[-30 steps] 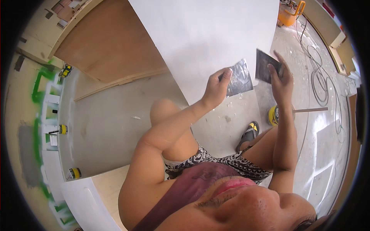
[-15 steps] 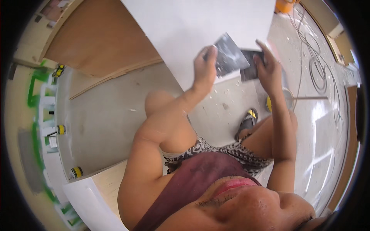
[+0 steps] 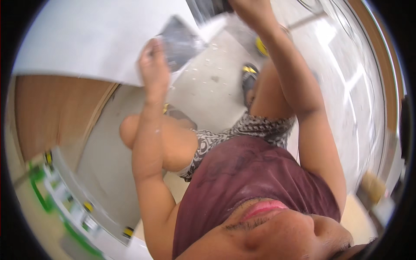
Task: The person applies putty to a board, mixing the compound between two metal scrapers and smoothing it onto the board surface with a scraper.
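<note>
My left hand [image 3: 154, 69] is closed on the edge of a square, dark grey putty scraper [image 3: 177, 45] smeared with white. This scraper is raised in front of the white panel's near corner. Toward the top edge, my right hand [image 3: 256, 14] grips a second dark putty scraper [image 3: 203, 9], partly cut off and blurred by motion. Its fingers are only partly in view. Behind both scrapers lies a large white panel [image 3: 86, 39].
Brown boards [image 3: 60, 112] stand beneath the panel at the left. Beyond my shoe [image 3: 249, 80] is a yellow round object [image 3: 261, 47]. White crumbs dot the grey floor [image 3: 216, 93]. Green-marked pale strips with small yellow-black items [image 3: 128, 232] run along the lower left.
The view has swung, so the panel and boards now sit further left. My hands have moved apart, and the scrapers no longer overlap. The right hand is now at the top edge.
</note>
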`<state>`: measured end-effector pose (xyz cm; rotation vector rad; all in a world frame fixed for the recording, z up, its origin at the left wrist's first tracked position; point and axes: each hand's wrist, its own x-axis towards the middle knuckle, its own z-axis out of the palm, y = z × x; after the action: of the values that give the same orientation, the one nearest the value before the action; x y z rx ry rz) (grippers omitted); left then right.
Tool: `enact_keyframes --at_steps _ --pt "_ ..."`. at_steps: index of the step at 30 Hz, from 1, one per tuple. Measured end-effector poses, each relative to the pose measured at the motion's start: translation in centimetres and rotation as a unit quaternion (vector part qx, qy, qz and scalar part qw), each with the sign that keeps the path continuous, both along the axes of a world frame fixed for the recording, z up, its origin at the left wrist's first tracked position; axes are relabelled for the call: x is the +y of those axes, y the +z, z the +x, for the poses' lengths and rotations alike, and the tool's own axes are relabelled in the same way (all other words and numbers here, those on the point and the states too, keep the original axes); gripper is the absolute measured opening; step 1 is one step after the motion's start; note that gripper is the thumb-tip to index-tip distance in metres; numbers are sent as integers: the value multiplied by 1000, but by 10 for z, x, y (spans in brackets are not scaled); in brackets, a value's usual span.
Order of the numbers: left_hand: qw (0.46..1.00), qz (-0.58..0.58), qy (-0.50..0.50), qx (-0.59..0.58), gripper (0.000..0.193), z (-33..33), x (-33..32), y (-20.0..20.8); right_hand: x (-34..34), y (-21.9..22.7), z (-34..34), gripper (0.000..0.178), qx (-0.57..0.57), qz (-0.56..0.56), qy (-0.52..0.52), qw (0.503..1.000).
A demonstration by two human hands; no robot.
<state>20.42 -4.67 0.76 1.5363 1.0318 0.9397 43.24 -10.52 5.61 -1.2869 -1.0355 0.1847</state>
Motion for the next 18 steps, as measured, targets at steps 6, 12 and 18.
enact_keyframes --at_steps 6,12,18 --pt "991 -82 -20 -108 52 -19 7 1 -115 7 147 40 5 -87 -183 979" --pt "995 -91 4 -39 50 -6 -1 -2 -206 -163 227 27 133 -258 -249 924" --pt "993 -106 45 12 49 6 2 -7 -249 -218 236 30 256 14 -322 911"
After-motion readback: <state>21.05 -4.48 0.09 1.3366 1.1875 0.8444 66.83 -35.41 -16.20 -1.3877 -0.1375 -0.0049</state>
